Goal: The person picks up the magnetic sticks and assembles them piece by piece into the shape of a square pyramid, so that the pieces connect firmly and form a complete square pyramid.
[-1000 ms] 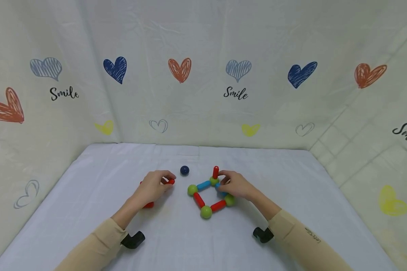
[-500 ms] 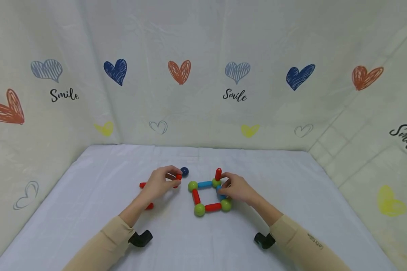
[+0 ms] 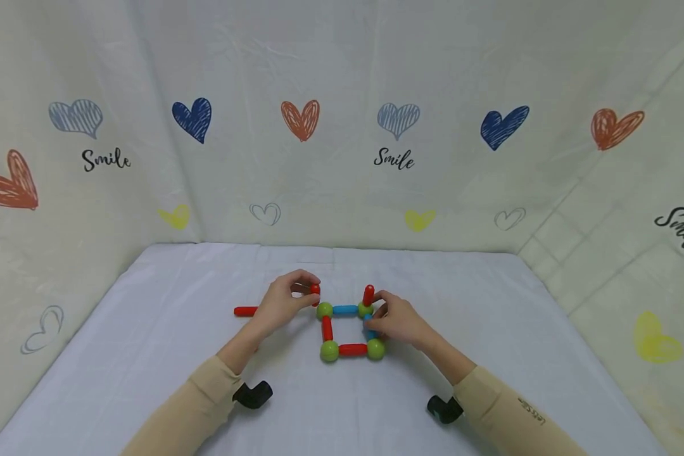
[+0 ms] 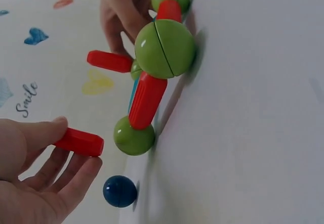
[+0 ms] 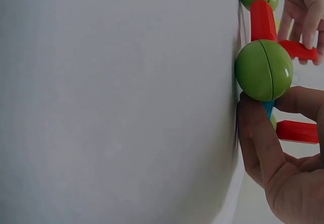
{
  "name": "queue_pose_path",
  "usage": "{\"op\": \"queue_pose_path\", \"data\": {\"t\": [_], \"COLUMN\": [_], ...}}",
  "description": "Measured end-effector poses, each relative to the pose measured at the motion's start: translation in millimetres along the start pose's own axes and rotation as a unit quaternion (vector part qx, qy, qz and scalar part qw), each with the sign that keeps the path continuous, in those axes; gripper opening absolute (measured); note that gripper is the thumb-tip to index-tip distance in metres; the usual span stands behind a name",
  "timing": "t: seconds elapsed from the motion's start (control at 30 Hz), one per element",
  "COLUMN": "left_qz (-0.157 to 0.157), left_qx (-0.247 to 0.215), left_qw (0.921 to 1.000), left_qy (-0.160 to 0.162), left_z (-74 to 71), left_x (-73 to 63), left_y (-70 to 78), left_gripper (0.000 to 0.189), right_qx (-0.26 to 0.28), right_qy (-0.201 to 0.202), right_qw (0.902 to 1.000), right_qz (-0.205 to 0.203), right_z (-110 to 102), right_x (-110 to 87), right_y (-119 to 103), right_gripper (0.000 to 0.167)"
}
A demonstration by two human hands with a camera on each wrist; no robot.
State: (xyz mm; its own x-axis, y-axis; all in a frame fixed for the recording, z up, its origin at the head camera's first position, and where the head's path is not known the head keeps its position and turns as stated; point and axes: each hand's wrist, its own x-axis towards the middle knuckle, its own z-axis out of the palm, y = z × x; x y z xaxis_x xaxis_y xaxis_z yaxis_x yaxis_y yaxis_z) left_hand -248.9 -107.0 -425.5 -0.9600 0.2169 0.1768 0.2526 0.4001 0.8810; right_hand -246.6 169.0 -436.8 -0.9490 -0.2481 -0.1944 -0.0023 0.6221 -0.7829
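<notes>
A square of several green balls, joined by red and blue rods, lies on the white cloth. My left hand (image 3: 282, 301) pinches a loose red rod (image 4: 81, 142) between thumb and fingers, close over the back-left green ball (image 3: 324, 310). My right hand (image 3: 399, 320) grips the blue rod (image 3: 369, 326) on the square's right side, partly covering it. From the back-right green ball (image 3: 365, 309) another red rod (image 3: 368, 294) stands up. The front side is a red rod (image 3: 353, 349) between the front-left ball (image 3: 329, 351) and the front-right ball (image 3: 375, 349).
A loose red rod (image 3: 245, 311) lies left of the square, partly behind my left hand. A dark blue ball (image 4: 120, 191) rests on the cloth, hidden in the head view. A curtain (image 3: 342, 177) with printed hearts hangs behind the table.
My left hand has carried its red rod rightward, turning it upright over the back-left ball. The square has turned and straightened while my right hand holds its right side.
</notes>
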Motion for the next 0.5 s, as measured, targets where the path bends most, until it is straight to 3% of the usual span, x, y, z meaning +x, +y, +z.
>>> {"op": "queue_pose_path", "data": {"t": [0.5], "left_qz": [-0.011], "left_qx": [-0.008], "left_qw": [0.9998], "left_qy": [-0.012], "left_z": [15.4], "left_x": [8.3], "left_y": [2.8], "left_gripper": [0.030], "right_qx": [0.000], "right_qy": [-0.001], "right_qw": [1.0000], "right_qz": [0.005], "right_z": [0.5], "right_x": [-0.2], "right_y": [-0.3], "right_gripper": [0.055]}}
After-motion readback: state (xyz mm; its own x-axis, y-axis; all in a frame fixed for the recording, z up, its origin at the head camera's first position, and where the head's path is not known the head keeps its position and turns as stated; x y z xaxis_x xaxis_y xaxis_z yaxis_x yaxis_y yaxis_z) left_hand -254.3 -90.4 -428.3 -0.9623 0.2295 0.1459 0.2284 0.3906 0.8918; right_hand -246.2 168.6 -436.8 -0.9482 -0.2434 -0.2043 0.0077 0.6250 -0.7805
